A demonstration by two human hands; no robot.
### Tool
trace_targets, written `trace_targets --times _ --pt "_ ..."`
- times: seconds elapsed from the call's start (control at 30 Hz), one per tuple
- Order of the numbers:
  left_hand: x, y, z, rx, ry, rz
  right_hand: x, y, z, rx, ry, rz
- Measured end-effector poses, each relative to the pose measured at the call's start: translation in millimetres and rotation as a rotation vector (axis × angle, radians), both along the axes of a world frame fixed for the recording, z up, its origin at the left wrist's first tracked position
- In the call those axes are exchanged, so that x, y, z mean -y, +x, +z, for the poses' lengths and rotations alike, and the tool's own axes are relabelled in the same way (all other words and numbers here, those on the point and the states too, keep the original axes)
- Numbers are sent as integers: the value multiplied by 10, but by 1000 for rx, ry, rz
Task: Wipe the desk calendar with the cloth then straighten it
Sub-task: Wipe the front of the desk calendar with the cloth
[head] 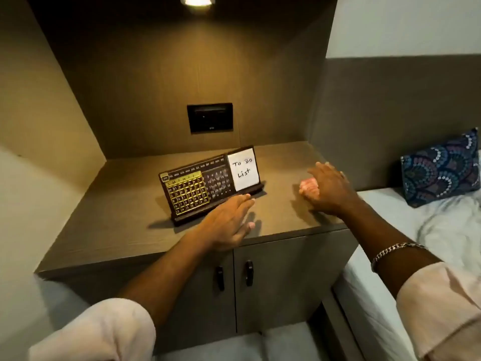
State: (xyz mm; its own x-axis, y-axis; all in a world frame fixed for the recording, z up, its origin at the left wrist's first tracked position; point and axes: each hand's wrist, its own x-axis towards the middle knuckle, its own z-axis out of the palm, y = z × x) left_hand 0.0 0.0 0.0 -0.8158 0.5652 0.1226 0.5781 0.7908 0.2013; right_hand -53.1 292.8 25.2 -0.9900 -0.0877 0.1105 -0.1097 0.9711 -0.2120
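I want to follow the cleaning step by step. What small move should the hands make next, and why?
Probably the right hand should close on the pink cloth lying under it on the brown wooden cabinet top. The dark desk calendar with gold grid sits askew, and neither hand holds anything.

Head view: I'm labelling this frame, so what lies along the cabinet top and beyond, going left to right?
Desk calendar → to-do note → pink cloth, on the cabinet top → right hand → patterned pillow on the bed.
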Motion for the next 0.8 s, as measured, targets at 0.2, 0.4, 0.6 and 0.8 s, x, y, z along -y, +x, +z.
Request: trace_targets --times 0.2,0.4,0.6,0.8 --pt "119 -215 -332 78 -46 -64 -16 -89 -506 69 3 -155" --pt "102 -284 -345 99 -93 -80 15 -131 -604 -60 35 -209" --pt "109 -281 -260 159 -80 -104 140 -39 -446 -121 59 -183" --pt "345 -162 282 130 184 -212 483 145 -260 -280 -452 -129"
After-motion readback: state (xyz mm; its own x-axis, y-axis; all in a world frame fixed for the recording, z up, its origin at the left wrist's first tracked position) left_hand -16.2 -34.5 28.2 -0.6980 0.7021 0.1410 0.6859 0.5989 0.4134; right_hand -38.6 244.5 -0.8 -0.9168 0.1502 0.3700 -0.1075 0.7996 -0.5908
